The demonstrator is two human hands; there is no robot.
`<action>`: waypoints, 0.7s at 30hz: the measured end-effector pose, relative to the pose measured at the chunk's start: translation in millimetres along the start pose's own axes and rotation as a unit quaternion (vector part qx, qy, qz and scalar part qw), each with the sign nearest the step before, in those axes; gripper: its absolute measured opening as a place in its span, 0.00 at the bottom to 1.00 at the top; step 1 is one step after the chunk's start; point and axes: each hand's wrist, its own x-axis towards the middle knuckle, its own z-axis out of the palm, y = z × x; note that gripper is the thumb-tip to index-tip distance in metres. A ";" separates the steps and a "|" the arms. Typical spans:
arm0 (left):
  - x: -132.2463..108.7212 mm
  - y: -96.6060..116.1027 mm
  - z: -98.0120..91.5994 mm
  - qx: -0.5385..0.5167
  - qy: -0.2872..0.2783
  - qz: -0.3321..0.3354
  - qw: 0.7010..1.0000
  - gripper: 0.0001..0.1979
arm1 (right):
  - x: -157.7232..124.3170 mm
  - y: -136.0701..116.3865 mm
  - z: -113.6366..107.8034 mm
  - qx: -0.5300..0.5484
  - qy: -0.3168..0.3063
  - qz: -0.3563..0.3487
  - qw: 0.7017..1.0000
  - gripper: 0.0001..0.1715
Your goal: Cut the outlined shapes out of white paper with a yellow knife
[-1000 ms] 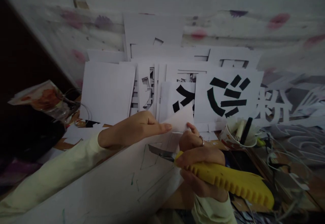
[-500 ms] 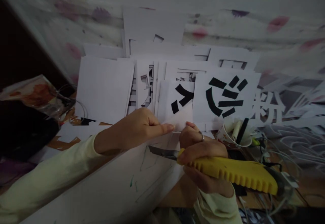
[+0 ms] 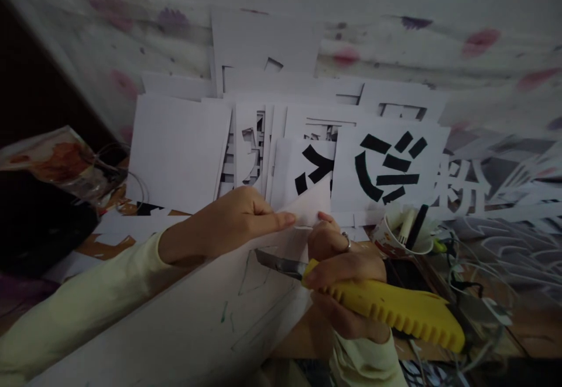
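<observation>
My left hand [image 3: 237, 220] is closed on the far edge of a large white sheet of paper [image 3: 175, 322], thumb on top. Thin pencil lines and small green marks run over this sheet, and its far corner stands up in a pale point. A yellow utility knife [image 3: 386, 311] lies in my right hand [image 3: 346, 276], its blade out and pointing left above the drawn lines. Fingers of that hand, one with a ring, also touch the sheet near its far corner. How far the fingers reach behind the paper is hidden.
Beyond my hands stand white sheets, one with black stroke cutouts [image 3: 390, 167] and one plain sheet [image 3: 178, 153]. A paper cup [image 3: 386, 240] with pens stands right, beside tangled cables [image 3: 469, 287]. A clear plastic bag [image 3: 61, 158] lies left. Cut-out white characters [image 3: 463, 179] stand far right.
The knife and my right hand have shifted slightly left, the handle end dipping lower. My left hand has moved a little left, still on the sheet.
</observation>
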 end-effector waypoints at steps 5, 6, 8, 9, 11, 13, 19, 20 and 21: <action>0.7 -1.0 -1.0 0.020 0.008 -0.002 1.000 0.32 | 1.4 3.6 -2.4 0.005 -0.041 -0.004 0.999 0.05; 0.9 -1.3 -1.2 0.026 0.010 0.000 1.000 0.32 | 1.8 4.0 -3.2 0.005 -0.046 -0.003 0.999 0.05; 1.2 -1.8 -1.6 0.036 0.011 0.003 0.999 0.32 | 3.0 3.8 -4.5 0.003 -0.053 0.001 0.999 0.04; 1.4 -1.9 -1.6 0.039 0.011 0.005 0.999 0.32 | 3.5 3.3 -4.9 0.001 -0.055 0.004 0.998 0.04; 1.9 -1.7 -1.6 0.044 0.010 0.010 0.999 0.32 | 4.5 2.1 -5.3 -0.001 -0.057 0.012 0.998 0.04; 2.8 -1.4 -1.4 0.048 0.012 0.012 0.999 0.32 | 5.2 1.4 -5.4 0.000 -0.059 0.009 0.998 0.05; 6.2 -0.6 -1.4 0.062 0.020 -0.005 0.998 0.32 | 7.2 4.3 -4.2 -0.019 -0.064 0.006 0.998 0.06; 6.6 -0.4 -1.4 0.066 0.022 -0.004 0.998 0.32 | 7.4 4.9 -3.7 -0.021 -0.057 0.005 0.998 0.05; 6.9 -0.1 -1.5 0.070 0.023 -0.001 0.997 0.32 | 7.5 5.4 -3.2 -0.023 -0.055 0.005 0.998 0.05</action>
